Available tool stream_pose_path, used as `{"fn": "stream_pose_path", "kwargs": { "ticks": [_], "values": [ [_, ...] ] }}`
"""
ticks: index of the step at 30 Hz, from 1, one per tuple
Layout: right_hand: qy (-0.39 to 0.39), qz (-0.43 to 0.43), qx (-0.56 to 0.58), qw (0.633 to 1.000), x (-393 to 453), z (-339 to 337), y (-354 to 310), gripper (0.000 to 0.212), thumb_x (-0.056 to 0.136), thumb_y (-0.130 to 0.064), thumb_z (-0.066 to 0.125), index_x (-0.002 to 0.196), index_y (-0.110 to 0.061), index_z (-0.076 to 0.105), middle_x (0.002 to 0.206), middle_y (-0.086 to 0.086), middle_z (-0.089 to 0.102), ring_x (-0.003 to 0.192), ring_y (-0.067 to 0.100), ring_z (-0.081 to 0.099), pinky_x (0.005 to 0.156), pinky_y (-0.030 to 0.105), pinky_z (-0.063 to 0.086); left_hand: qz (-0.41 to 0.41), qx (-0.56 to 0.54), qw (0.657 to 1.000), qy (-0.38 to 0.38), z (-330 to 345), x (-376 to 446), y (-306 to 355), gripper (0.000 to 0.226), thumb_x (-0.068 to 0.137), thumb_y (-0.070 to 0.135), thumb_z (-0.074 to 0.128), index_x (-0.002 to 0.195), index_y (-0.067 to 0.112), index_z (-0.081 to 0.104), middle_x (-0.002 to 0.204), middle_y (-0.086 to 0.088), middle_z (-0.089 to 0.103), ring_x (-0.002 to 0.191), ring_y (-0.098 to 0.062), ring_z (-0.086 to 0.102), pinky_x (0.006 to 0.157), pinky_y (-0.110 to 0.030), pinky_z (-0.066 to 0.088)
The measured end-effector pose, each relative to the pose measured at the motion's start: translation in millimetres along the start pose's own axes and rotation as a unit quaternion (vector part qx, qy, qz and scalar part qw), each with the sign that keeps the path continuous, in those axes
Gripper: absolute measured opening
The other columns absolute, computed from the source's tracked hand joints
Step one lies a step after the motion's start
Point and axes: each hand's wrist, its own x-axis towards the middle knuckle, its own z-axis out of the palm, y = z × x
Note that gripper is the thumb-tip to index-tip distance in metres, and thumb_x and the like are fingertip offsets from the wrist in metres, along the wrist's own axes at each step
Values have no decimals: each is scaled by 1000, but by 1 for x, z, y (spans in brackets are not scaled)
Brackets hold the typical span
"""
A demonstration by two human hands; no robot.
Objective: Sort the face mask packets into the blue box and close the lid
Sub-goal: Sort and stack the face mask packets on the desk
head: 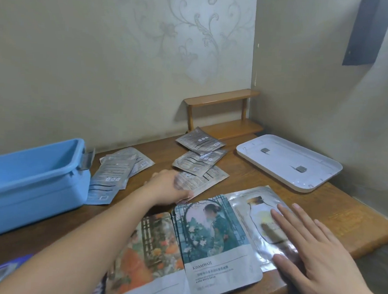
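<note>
A wooden table (333, 212) of warm brown, its grain plain to see, stands pushed into the corner of a room. The wall behind it (80, 62) is papered in pale beige, and a faint scrolling pattern of flowers and leaves (194, 30) climbs the paper toward the corner. The side wall (304, 74) on the right is plain and a shade darker. A dark piece of cloth (372, 30) hangs at the top right against that wall. In the corner, at the back of the table, sits a small two-tier wooden shelf (224, 112), both tiers bare. The light is soft and even, with weak shadows.
</note>
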Motion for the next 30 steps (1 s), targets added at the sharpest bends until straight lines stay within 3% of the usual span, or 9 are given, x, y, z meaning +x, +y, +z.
{"fn": "stream_pose_path", "kwargs": {
  "ticks": [6,13,15,18,21,23,24,27,30],
  "values": [
    [-14,8,3,1000,0,2,0,68,90,-69,30,149,-36,33,156,-11,32,148,13,18,113,25,10,-13,20,999,-46,-5,4,-16,99,69,72,70,149,26,36,153,-3,35,140,-30,31,114,-54,28],
    [18,3,33,999,2,3,0,65,89,-72,27,147,-43,32,157,-18,26,147,13,18,110,25,13,-59,53,993,-88,-26,-8,-46,103,65,70,75,149,27,33,154,-6,28,142,-31,26,114,-51,30],
    [14,11,51,999,3,13,5,66,87,-73,29,147,-47,27,158,-20,22,148,14,18,112,33,18,-67,37,995,-60,-28,-15,-53,106,65,65,78,150,26,29,156,-5,24,143,-31,21,115,-51,28],
    [11,10,61,998,3,32,18,66,84,-72,36,146,-49,29,157,-16,29,147,22,24,108,59,33,-92,-89,992,-1,-26,-19,-66,83,69,42,86,137,25,44,145,-5,35,130,-24,39,104,-38,39],
    [24,13,67,997,3,31,19,62,83,-66,43,139,-41,46,151,-8,41,145,27,29,105,64,35,-119,-185,972,77,-19,-22,-82,39,80,12,77,114,23,61,130,-1,53,110,-17,52,81,-24,43],
    [61,3,91,994,5,18,4,59,83,-65,44,128,-28,57,146,2,49,143,32,31,105,65,33,-128,-245,955,106,-16,-26,-87,31,84,2,70,106,24,66,117,3,59,105,-15,54,71,-20,44],
    [88,-16,112,990,10,7,-11,59,84,-65,45,123,-24,60,143,4,51,142,34,33,106,64,32,-130,-293,941,110,-16,-27,-90,32,84,-2,68,102,23,67,113,3,60,104,-16,56,73,-22,49],
    [150,-88,174,969,38,-28,-72,47,84,-59,50,116,-28,64,135,-7,57,136,24,44,107,48,38,-150,-498,849,87,-24,-35,-92,32,86,-12,59,98,16,67,109,-5,63,96,-23,65,90,-46,57],
    [68,-120,169,976,80,-46,-137,53,84,-64,46,126,-36,60,137,-20,54,131,4,45,105,32,41,-154,-609,776,62,-29,-41,-94,31,91,-16,49,99,9,65,111,-15,62,94,-27,66,84,-45,59]
  ]
}}
